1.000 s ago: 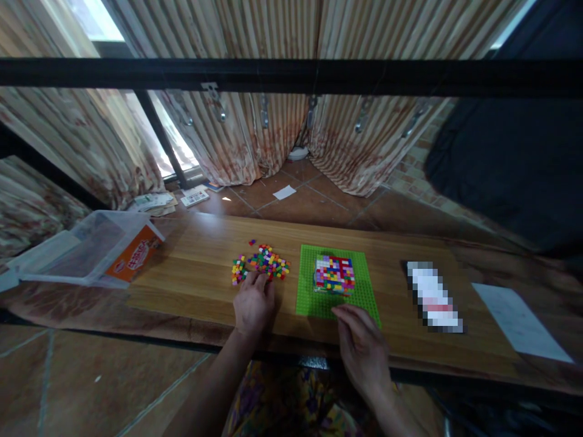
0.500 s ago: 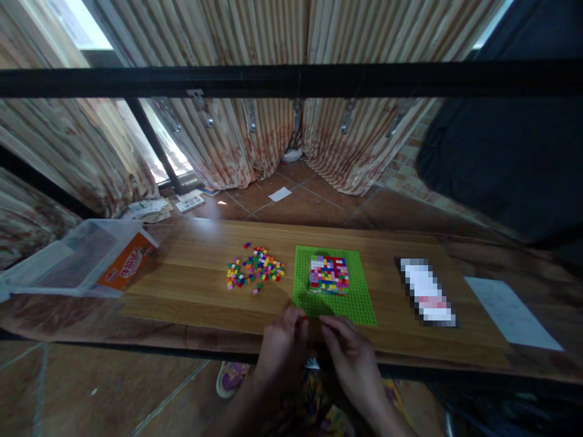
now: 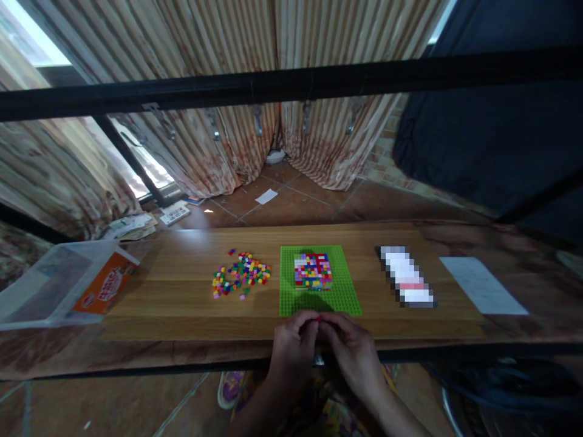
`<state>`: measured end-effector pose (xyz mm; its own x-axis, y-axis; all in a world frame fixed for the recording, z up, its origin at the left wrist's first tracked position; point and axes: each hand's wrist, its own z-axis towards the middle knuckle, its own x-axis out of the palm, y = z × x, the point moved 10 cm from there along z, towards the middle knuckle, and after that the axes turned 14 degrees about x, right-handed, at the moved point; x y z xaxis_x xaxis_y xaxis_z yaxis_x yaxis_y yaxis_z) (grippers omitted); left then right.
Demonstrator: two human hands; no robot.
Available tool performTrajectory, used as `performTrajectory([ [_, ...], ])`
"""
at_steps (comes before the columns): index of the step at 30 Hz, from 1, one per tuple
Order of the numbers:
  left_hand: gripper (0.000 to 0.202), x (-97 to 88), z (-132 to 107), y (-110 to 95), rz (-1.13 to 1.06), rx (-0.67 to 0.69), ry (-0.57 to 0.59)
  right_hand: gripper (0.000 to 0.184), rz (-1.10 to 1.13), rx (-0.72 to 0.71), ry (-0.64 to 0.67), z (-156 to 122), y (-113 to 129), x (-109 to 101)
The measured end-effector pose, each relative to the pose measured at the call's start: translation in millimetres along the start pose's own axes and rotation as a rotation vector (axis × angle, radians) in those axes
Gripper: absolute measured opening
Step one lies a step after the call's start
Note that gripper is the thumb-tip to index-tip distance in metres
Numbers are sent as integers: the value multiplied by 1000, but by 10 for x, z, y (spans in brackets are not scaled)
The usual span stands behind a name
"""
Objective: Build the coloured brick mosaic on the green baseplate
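Note:
A small red brick (image 3: 319,318) sits between the fingertips of both hands, just off the near edge of the green baseplate (image 3: 344,297). My left hand (image 3: 294,340) pinches it from the left, with thumb and forefinger closed. From the right, my right hand (image 3: 353,343) meets it with its own closed thumb and forefinger. On the baseplate stands a block of many-coloured bricks (image 3: 313,271), packed tightly together. Loose small bricks (image 3: 246,270) in many colours lie heaped on the wooden board to the left of the baseplate.
A clear plastic bin (image 3: 50,285) with an orange label stands at the left end of the wooden board (image 3: 182,309). Right of the baseplate lies a phone (image 3: 407,276), its screen blurred out, then a white paper sheet (image 3: 483,285). A dark bar (image 3: 228,88) crosses beyond the board.
My hands have come together, so their fingertips now meet at the red brick; before, there was a gap between them. The camera view has shifted and tilted slightly.

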<state>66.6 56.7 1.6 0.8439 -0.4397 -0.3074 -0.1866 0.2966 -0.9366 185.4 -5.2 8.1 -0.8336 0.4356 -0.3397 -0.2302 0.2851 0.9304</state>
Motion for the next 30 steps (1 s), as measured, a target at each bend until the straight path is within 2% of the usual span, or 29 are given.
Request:
performTrajectory([
  [8, 27, 126, 92, -59, -12, 56, -5, 20, -87, -71, -80, 122, 77, -137],
  [11, 30, 119, 121, -44, 10, 76, -6, 20, -91, -126, -162, 231, 109, -209],
  [15, 35, -28, 179, -31, 190, 128, -39, 20, -141, -231, -291, 406, 169, -265],
  [19, 38, -112, 265, -60, 391, 192, -1, 21, -240, -298, -344, 500, 199, -200],
  [25, 44, -1, 335, -40, 546, 265, 98, 23, -390, -360, -413, 440, 249, -135],
  [30, 46, 67, 354, -9, 627, 283, 136, 23, -493, -380, -455, 428, 269, -127],
])
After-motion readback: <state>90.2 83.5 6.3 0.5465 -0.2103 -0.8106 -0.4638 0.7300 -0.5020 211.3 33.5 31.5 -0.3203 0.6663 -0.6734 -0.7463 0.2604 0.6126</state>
